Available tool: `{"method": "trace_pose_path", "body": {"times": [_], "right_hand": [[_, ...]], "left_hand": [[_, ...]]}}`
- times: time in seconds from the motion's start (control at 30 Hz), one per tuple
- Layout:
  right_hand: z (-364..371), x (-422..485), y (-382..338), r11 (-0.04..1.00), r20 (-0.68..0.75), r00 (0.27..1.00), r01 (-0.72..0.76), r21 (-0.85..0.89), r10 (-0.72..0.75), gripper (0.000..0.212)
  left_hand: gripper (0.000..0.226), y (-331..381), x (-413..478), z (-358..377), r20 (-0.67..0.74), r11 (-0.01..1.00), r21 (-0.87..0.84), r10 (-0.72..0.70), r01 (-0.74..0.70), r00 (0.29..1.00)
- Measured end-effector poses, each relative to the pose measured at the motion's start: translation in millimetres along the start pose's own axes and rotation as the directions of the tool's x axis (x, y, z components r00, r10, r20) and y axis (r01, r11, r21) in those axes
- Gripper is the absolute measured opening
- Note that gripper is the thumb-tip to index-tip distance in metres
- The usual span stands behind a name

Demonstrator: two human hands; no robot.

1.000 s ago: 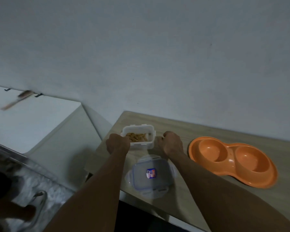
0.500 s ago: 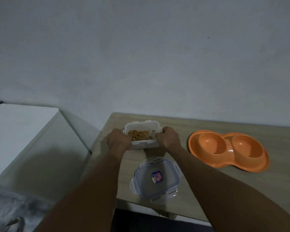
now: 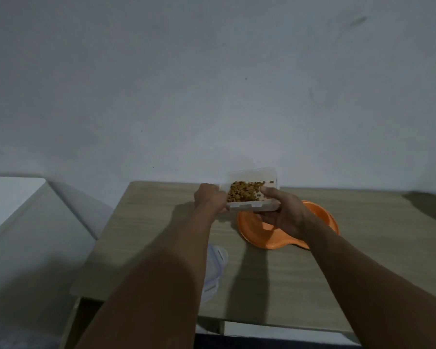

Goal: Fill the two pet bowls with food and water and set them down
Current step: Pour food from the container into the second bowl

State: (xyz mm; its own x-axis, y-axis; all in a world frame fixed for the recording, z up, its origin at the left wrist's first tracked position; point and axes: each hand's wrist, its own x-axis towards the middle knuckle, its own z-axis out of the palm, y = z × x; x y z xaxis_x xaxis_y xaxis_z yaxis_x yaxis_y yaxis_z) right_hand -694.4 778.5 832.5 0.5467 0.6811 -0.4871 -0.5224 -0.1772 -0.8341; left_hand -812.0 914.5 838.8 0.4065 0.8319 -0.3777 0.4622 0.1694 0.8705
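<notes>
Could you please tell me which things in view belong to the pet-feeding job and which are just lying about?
In use: food container with kibble, held by left hand and right hand; orange double bowl.

Lying about: container lid, white cabinet.

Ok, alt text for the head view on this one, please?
Two bare hands, left and right, hold an open clear container of brown kibble tilted above an orange double pet bowl on a wooden table. The container's lid lies near the table's front edge, partly behind the left forearm.
</notes>
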Motion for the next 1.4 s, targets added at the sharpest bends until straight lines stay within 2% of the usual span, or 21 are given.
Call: {"method": "trace_pose_path", "body": {"times": [0.1,0.13,0.2,0.27,0.33,0.4,0.5,0.67,0.83,0.9,1.07,1.3,1.4], "right_hand": [[-27.8,-5.7,-2.6,0.995,-0.081,0.992,0.093,-0.027,-0.095,0.052],[-34.7,-8.2,-3.2,0.991,-0.111,0.986,0.125,-0.037,-0.128,0.052],[-49.9,-12.8,-3.8,0.981,-0.167,0.968,0.178,-0.072,-0.187,0.049],[-63.3,-17.7,-5.4,0.971,-0.196,0.953,0.215,-0.107,-0.233,0.042],[-72.9,-21.5,-5.8,0.961,-0.217,0.939,0.242,-0.134,-0.267,0.028],[-79.4,-23.8,-5.8,0.947,-0.255,0.918,0.262,-0.183,-0.304,0.025],[-84.8,-24.8,-4.8,0.927,-0.256,0.9,0.298,-0.229,-0.352,0.023],[-86.1,-24.4,1.4,0.871,-0.211,0.879,0.338,-0.356,-0.427,0.024],[-86.8,-22.1,2.8,0.785,-0.164,0.859,0.345,-0.515,-0.485,0.051],[-85.8,-21.1,1.7,0.761,-0.164,0.849,0.344,-0.55,-0.502,0.054],[-86.7,-17.3,1.7,0.744,-0.171,0.846,0.326,-0.583,-0.505,0.066],[-86.0,-13.7,0.9,0.731,-0.177,0.837,0.326,-0.6,-0.518,0.066],[-82.5,-11.1,0.5,0.707,-0.174,0.829,0.319,-0.631,-0.531,0.058]], "left_hand": [[0.014,-3.8,-6.5,27.6,0.064,0.997,-0.073,-0.029,0.034,0.997],[0.007,-6.1,-6.6,33.7,0.083,0.995,-0.089,-0.03,0.037,0.996],[0.011,-15.2,-3.5,46.8,0.075,0.996,-0.076,-0.032,0.038,0.997],[0.02,-24.3,-5.5,52.9,0.028,0.996,0.082,-0.026,0.023,0.999],[0.027,-32.1,-15.5,52.5,-0.047,0.958,0.284,-0.01,0.023,0.999],[0.042,-43.0,-20.5,54.0,-0.057,0.913,0.404,-0.03,0.05,0.998],[0.054,-55.5,-24.2,62.5,-0.019,0.88,0.473,-0.027,0.033,0.999],[0.048,-63.0,-26.0,76.0,0.008,0.847,0.531,0.024,-0.024,1.0],[0.038,-61.0,-29.3,76.7,0.035,0.75,0.66,0.036,-0.05,0.999],[0.036,-61.7,-28.3,76.9,0.031,0.733,0.678,0.04,-0.05,0.999],[0.033,-63.4,-26.3,78.7,-0.001,0.771,0.636,0.006,-0.004,1.0],[0.029,-63.2,-23.9,80.0,-0.01,0.785,0.619,-0.006,0.011,1.0],[0.03,-64.0,-22.4,79.6,-0.017,0.796,0.605,-0.021,0.027,1.0]]}}
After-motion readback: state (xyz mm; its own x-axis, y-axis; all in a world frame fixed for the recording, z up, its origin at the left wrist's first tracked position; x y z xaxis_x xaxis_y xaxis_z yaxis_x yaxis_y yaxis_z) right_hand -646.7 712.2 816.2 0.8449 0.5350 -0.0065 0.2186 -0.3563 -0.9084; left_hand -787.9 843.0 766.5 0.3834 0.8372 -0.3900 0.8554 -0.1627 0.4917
